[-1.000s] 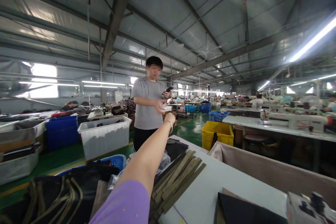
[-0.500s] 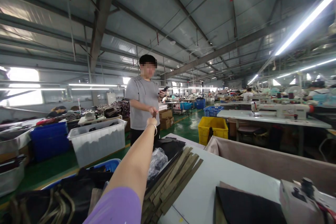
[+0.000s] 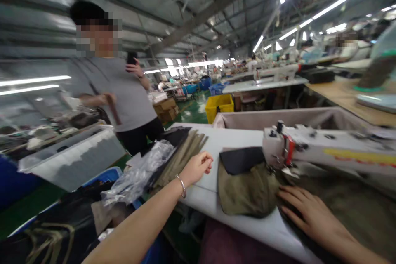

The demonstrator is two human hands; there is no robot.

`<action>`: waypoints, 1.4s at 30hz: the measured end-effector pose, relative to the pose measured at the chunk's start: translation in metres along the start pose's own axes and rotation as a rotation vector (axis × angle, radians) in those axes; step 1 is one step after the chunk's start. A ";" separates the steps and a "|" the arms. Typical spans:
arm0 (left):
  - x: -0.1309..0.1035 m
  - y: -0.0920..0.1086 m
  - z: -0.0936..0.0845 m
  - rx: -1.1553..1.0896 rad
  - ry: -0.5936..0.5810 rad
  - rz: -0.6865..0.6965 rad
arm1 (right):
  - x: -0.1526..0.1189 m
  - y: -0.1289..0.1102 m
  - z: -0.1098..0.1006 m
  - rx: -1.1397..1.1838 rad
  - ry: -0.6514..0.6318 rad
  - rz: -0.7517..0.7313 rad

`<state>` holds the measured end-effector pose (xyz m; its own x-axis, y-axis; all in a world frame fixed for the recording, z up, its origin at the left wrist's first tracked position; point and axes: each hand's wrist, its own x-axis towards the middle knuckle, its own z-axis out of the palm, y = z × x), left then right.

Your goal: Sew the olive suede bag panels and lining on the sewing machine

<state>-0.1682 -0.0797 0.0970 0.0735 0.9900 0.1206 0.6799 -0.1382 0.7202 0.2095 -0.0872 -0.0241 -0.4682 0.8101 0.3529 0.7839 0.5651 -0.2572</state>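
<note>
My left hand, a bracelet at its wrist, hovers over the white table with fingers loosely curled and nothing visible in them. Just left of it lies a pile of olive fabric strips, beside a clear plastic bag. My right hand rests flat, fingers spread, on dark olive fabric by the sewing machine. An olive fabric piece with a black flap lies on the table left of the machine head. A co-worker in grey holds a brown strip and a phone.
A blue basket of dark pieces stands at my lower left. Behind it is a white bin. Beyond the table are a fabric-lined trough and a yellow crate.
My left arm, stretched out to the co-worker's hand before, has drawn back over the table. The brown strip is now in the co-worker's hand. The view has turned right, and my right hand has appeared.
</note>
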 end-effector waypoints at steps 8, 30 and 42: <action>-0.012 0.032 0.122 0.259 -0.369 0.620 | -0.050 0.002 -0.084 0.027 0.055 0.178; 0.049 0.035 0.189 0.646 -0.644 0.838 | -0.075 0.092 -0.104 -0.447 -0.023 0.852; 0.036 0.048 0.191 0.649 -0.533 0.805 | -0.136 0.049 -0.146 -0.439 -0.057 1.063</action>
<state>0.0068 -0.0448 0.0054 0.8469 0.5309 -0.0303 0.5318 -0.8446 0.0621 0.3717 -0.1927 0.0467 0.5057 0.8567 0.1013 0.8627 -0.5020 -0.0611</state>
